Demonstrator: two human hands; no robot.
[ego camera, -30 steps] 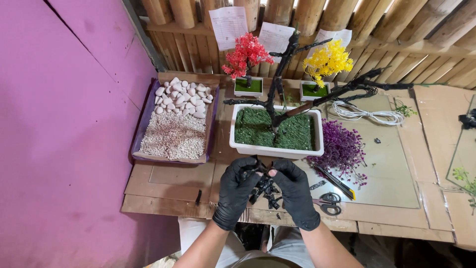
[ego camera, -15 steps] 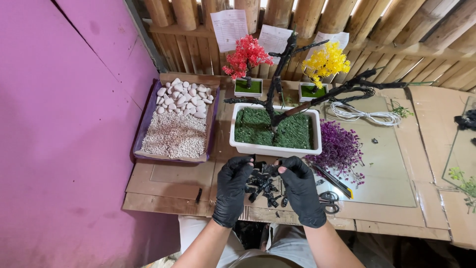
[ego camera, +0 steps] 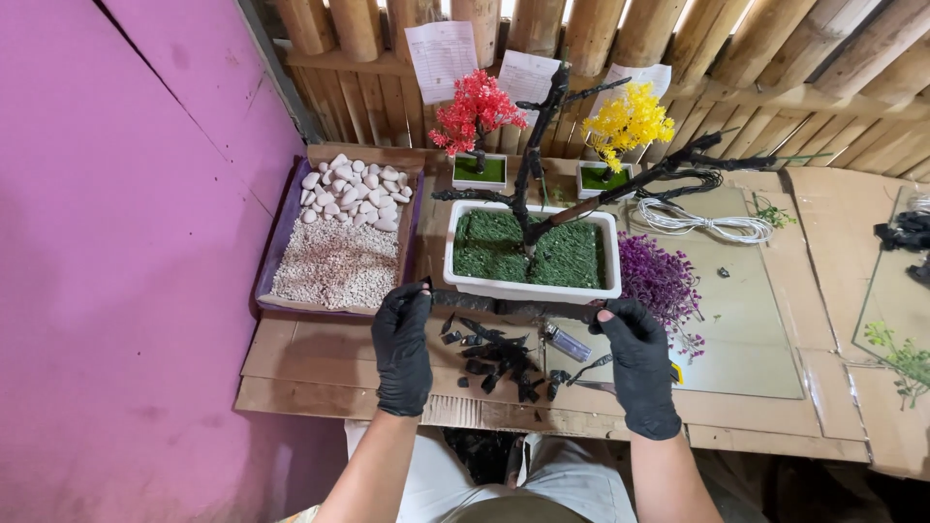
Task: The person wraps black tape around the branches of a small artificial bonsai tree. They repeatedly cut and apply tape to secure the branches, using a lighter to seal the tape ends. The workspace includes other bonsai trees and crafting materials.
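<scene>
Head view: left hand (ego camera: 403,351) and right hand (ego camera: 637,365) grip black branch (ego camera: 513,308) beneath white planter (ego camera: 531,287).

Both forearms reach forward from the bottom edge, bare from the elbow to the wrist and angled slightly inward. Each hand wears a black glove that ends at the wrist. The left hand (ego camera: 403,349) is raised with its back toward the camera, fingers curled closed at the top around what it grips. The right hand (ego camera: 639,363) mirrors it, well apart from the left, fingers likewise curled and the thumb pointing inward.
</scene>
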